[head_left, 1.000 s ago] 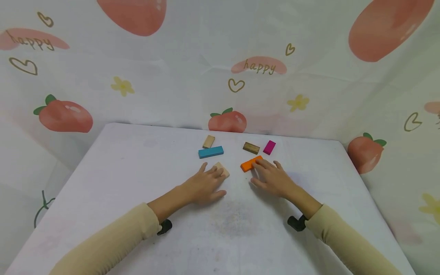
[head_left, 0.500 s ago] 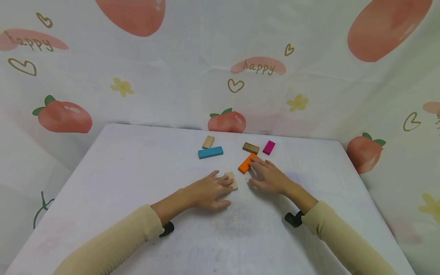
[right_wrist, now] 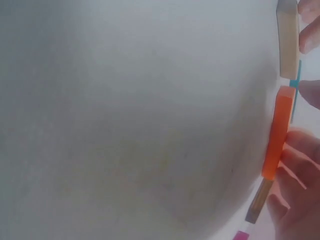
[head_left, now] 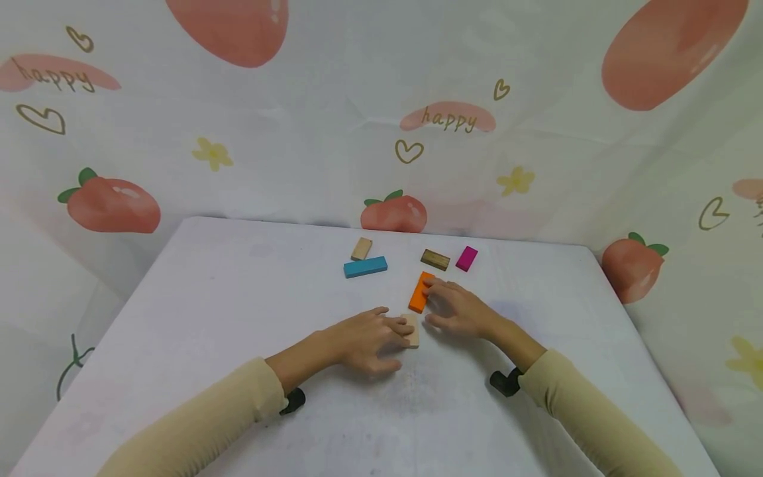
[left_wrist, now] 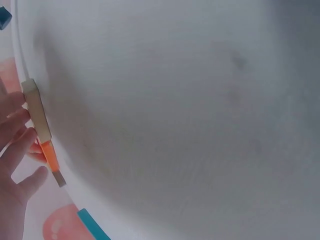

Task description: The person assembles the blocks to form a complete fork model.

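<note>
My left hand (head_left: 365, 343), fingers spread and mostly straight, rests its fingertips on a pale wooden block (head_left: 412, 341) in the middle of the table. The left wrist view shows those fingertips along one side of the pale block (left_wrist: 37, 111). Just beyond this block lies an orange block (head_left: 418, 300), its near end close to the pale one's far end. My right hand (head_left: 460, 310) touches the orange block's right side with loosely bent fingertips, its thumb apart from the block. The right wrist view has the fingers beside the orange block (right_wrist: 278, 131).
Farther back on the white table (head_left: 250, 285) lie a blue block (head_left: 365, 267) and a second pale block (head_left: 361, 249) at left. A brown block (head_left: 436, 259) and a magenta block (head_left: 467, 258) lie at right. A patterned cloth (head_left: 310, 132) hangs behind the table.
The pale block under my left hand has slid right and nearer to me. Under my right fingertips the orange block has turned from slanting to nearly lengthwise and shifted slightly left and nearer.
</note>
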{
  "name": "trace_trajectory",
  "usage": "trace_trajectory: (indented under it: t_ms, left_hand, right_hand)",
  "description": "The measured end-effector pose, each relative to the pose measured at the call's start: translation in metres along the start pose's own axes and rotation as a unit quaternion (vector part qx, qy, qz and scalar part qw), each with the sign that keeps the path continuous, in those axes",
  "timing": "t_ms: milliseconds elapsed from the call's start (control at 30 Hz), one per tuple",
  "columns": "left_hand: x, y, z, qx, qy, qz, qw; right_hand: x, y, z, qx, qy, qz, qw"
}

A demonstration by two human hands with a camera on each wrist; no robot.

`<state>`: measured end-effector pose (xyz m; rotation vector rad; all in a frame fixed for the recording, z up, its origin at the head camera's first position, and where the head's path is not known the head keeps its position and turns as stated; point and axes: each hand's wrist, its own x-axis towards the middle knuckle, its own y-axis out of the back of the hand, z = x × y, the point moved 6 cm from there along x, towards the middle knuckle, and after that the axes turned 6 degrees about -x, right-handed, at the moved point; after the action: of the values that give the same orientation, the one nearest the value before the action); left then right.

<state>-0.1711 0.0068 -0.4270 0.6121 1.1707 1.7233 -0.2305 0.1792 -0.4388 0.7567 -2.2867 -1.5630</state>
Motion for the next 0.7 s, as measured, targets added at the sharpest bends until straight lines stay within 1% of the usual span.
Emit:
trace_trajectory:
  t_ms: [300, 433, 700]
  left_hand:
    - [0.002, 0.000, 0.002, -0.009, -0.014, 0.005, 0.9998]
    - [0.002, -0.001, 0.002, -0.010, -0.019, 0.007, 0.9997]
    - [0.000, -0.004, 0.009, 0.000, -0.035, -0.003, 0.9994]
  right_hand:
    - [0.001, -0.001, -0.006, 0.026, 0.035, 0.005, 0.999]
    - [0.000, -0.003, -0.009, 0.039, 0.047, 0.001, 0.998]
    - [-0.002, -0.005, -0.014, 0.044, 0.060, -0.002, 0.997]
